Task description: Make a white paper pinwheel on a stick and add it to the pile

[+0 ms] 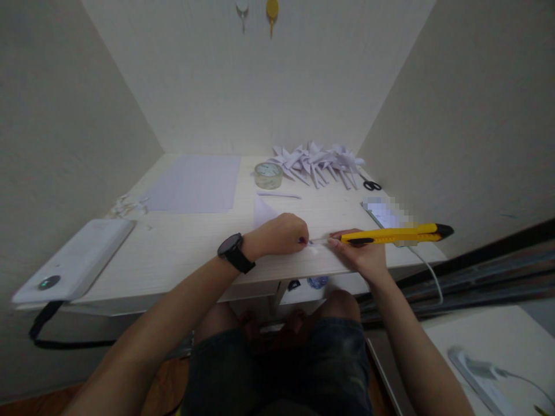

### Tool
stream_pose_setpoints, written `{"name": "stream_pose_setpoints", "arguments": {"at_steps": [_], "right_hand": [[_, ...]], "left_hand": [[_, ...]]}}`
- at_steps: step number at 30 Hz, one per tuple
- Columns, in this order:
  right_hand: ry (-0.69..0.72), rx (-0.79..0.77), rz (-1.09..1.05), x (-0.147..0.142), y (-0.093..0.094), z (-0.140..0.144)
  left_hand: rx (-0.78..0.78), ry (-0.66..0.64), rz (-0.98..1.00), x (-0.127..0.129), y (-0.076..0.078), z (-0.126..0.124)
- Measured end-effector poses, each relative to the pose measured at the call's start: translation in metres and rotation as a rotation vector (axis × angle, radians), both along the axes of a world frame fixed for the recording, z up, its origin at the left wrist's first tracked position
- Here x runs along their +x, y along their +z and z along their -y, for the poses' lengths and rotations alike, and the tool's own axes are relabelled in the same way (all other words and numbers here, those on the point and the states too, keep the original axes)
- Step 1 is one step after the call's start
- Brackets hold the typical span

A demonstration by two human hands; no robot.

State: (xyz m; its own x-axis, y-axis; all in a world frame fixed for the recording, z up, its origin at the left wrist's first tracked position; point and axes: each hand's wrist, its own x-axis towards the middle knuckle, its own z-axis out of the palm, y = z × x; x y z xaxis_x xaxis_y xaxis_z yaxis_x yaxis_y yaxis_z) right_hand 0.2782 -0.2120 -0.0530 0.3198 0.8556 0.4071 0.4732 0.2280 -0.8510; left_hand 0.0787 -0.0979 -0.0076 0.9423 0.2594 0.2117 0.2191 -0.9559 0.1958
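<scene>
My right hand grips a yellow-and-black utility knife near the desk's front edge, its front end turned towards my left hand. My left hand, with a black watch on the wrist, is closed in a fist, palm side down, just left of the knife. Something thin and pale spans the short gap between the hands; whether it is the blade or a strip of material I cannot tell. Behind my left hand lies a white paper triangle, and beyond that a thin rolled paper stick.
Several folded paper pinwheels are heaped at the back right, near black-handled scissors. A tape roll stands left of them. Paper sheets, scraps and a white device are on the left. A cabled phone lies right.
</scene>
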Motion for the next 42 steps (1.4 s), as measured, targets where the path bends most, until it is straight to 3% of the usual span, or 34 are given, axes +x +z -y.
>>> {"name": "stream_pose_setpoints", "arguments": {"at_steps": [17, 42], "right_hand": [[0.035, -0.003, 0.024, -0.0004, -0.0023, 0.0023], [0.055, 0.021, -0.020, -0.0021, -0.0004, 0.0025]], "left_hand": [[0.035, -0.008, -0.016, 0.0015, -0.0009, 0.0024], [-0.033, 0.011, -0.004, 0.0005, -0.0002, 0.0005]]}}
